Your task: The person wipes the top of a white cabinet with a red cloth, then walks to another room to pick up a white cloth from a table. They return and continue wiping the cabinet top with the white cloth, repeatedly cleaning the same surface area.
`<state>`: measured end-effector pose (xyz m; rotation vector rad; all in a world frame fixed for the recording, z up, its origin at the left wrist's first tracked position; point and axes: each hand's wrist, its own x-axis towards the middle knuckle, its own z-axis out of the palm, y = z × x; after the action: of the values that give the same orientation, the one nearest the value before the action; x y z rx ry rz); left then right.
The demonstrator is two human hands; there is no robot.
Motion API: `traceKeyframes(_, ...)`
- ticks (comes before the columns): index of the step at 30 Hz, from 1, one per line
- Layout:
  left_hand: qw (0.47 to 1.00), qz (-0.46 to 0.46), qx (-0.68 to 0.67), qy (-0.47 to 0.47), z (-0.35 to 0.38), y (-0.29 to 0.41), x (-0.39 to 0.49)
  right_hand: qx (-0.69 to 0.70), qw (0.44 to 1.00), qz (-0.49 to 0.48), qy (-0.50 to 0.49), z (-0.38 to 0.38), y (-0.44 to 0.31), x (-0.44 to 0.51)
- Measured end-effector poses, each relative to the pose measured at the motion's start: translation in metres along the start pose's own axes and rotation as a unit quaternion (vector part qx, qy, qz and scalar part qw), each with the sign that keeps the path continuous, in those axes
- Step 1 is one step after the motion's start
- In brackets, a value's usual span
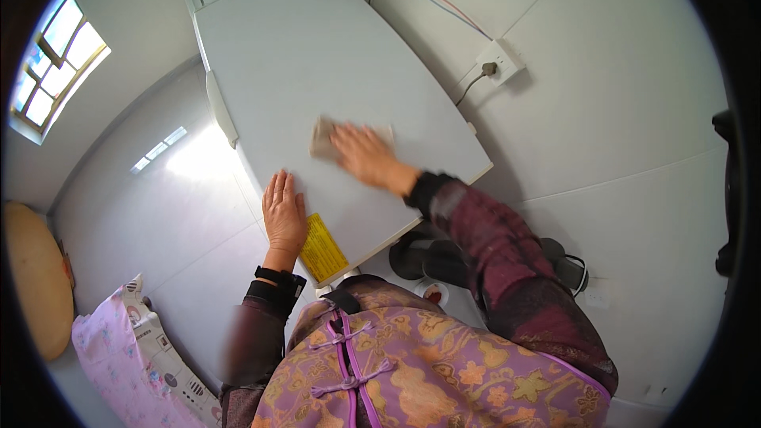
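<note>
Before me lies the white lid point(309, 59) of what looks like a chest freezer, with a handle point(221, 108) along its left edge. My right hand point(367, 154) holds a folded beige cloth point(323, 138) flat on the lid, palm down. Hand and cloth are slightly blurred. Nearer to me, my left hand point(284, 214) rests flat near the lid's left edge and holds nothing. Beside its wrist is a yellow label point(324, 249) bearing writing, stuck at the near corner of the lid.
A wall socket point(502, 64) with a plugged-in cord sits right of the lid. Black equipment point(437, 258) stands by the near right corner, close to a small white bowl point(433, 292) with something red inside. A pink floral cloth point(110, 339) is at lower left.
</note>
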<state>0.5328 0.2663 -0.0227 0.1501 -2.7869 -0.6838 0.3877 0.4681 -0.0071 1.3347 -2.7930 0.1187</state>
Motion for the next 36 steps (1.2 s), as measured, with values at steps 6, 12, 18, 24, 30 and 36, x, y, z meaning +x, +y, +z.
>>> traceKeyframes(6,1.000,-0.001,-0.007,0.008,0.002,-0.002,-0.001,0.030,0.996,0.015,-0.087,-0.025,-0.029,-0.096)
traceKeyframes(12,1.000,-0.015,-0.010,-0.012,0.002,-0.003,0.000,-0.011,0.999,0.043,-0.003,0.001,0.025,0.018)
traceKeyframes(18,1.000,-0.009,-0.005,-0.001,-0.002,0.000,0.000,0.010,0.992,0.129,0.008,0.004,0.034,0.103)
traceKeyframes(24,1.000,-0.001,-0.014,0.020,0.002,-0.003,0.000,0.034,0.997,0.075,0.003,-0.002,-0.006,-0.003)
traceKeyframes(30,0.999,-0.003,-0.019,0.025,0.003,-0.003,-0.001,0.050,0.993,0.044,-0.095,-0.039,-0.035,-0.112)
traceKeyframes(36,1.000,-0.002,-0.018,0.012,0.000,-0.002,0.000,0.064,0.974,-0.173,-0.128,-0.034,-0.009,-0.069)
